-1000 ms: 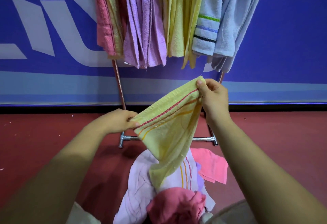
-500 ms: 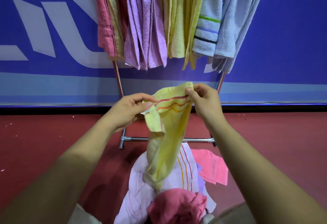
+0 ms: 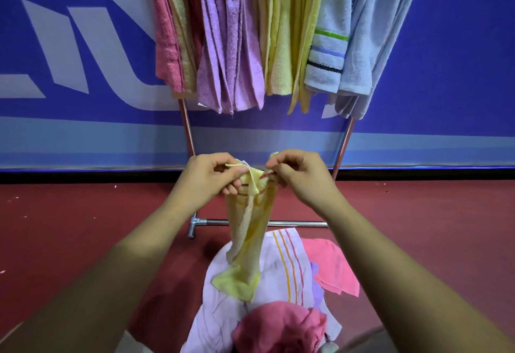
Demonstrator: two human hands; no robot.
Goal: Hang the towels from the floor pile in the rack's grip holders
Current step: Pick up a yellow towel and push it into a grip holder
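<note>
A yellow towel (image 3: 248, 241) with red and orange stripes hangs bunched between my hands, above the floor pile (image 3: 281, 277). My left hand (image 3: 207, 174) pinches its top edge on the left. Close beside it, my right hand (image 3: 298, 175) pinches the same edge on the right. The pile holds a white striped towel, a light pink one and a dark pink one. Behind stands the rack (image 3: 341, 146), with pink, purple, yellow and light blue towels hanging from its top; the grip holders are out of view.
The rack's metal base bar (image 3: 295, 223) lies on the red floor just beyond the pile. A blue wall with white lettering (image 3: 83, 54) runs behind the rack.
My hands have come together, gathering the towel's top edge from a wide spread into a narrow bunch. The towel now hangs straight down instead of stretched slantwise.
</note>
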